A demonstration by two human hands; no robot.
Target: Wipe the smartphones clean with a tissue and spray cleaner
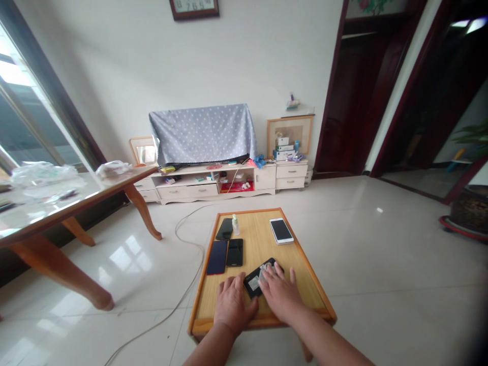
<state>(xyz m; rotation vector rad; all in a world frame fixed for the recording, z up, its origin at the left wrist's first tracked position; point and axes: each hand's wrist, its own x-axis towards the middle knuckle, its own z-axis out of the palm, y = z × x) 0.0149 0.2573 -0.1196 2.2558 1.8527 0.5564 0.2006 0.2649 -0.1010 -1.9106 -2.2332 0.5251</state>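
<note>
A black phone (252, 278) lies slanted on the small wooden table (263, 229), with a pale label on its upward side. My left hand (232, 304) grips its near left end between thumb and fingers. Under the fingertips of my right hand (281, 294) is a small greyish-white cloth (263, 274), pressed onto the phone's far right part. To the left lie a dark blue phone with a red edge (217, 257), a black phone (235, 252) and another dark phone (224, 229). Beside them stands a small clear bottle (235, 224). A white phone (281, 231) rests at the back right.
A larger table (114, 182) with plastic bags (41, 178) stands at the left. A cable (190, 284) runs across the tiled floor. Against the wall is a low cabinet (186, 191) under a spotted cloth cover (204, 134). A potted plant (467, 208) is at the right.
</note>
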